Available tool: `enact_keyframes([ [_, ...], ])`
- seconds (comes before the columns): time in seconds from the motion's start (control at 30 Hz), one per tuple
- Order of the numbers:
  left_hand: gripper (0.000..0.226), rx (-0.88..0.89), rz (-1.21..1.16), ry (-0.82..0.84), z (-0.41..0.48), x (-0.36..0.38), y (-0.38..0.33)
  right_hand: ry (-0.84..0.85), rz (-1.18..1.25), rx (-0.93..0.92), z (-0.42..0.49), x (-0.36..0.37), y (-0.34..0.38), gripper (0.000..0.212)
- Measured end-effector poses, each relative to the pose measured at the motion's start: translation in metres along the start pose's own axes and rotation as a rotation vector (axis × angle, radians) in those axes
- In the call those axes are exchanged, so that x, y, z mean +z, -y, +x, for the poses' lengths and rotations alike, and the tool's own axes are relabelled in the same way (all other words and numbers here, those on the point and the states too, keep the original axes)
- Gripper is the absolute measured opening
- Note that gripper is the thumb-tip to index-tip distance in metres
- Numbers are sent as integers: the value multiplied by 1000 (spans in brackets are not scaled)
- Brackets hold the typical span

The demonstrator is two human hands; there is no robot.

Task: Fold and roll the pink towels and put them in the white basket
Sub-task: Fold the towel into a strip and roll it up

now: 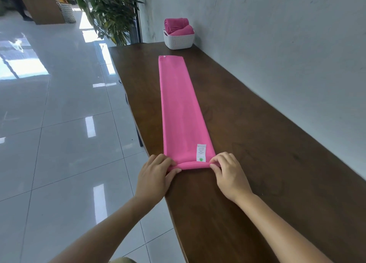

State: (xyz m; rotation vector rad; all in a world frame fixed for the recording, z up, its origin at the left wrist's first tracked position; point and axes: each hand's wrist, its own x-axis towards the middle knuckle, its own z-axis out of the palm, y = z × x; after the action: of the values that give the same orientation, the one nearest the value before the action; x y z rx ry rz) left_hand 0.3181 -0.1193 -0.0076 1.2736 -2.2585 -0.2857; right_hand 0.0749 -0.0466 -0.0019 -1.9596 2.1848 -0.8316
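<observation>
At six o'clock on the brown table (pixel 257 143), the left hand (pixel 156 175) and right hand (pixel 227 175) pinch the pink towel's (pixel 182 108) turned-over near hem at its corners. Soft, light, floppy cloth: hold both edges evenly. It stretches toward twelve o'clock, short of the white basket (pixel 179 40).
</observation>
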Motion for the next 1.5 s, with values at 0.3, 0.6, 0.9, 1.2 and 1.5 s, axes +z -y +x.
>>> enact_keyframes([
  [0.3,28,-240,-56,166,18,-13,-7,131,8,189,12,-6,8,14],
  [0.6,32,-308,-30,157,24,-20,-2,80,119,354,6,-13,21,20],
  [0.9,22,197,61,-139,-1,2,4,-111,2,96,-11,-2,13,13],
  [1.2,27,135,53,-75,-1,2,13,-63,-93,-12,-10,-2,6,27],
  [1.5,21,-215,-71,112,18,-13,4,105,-104,174,11,-6,21,26],
])
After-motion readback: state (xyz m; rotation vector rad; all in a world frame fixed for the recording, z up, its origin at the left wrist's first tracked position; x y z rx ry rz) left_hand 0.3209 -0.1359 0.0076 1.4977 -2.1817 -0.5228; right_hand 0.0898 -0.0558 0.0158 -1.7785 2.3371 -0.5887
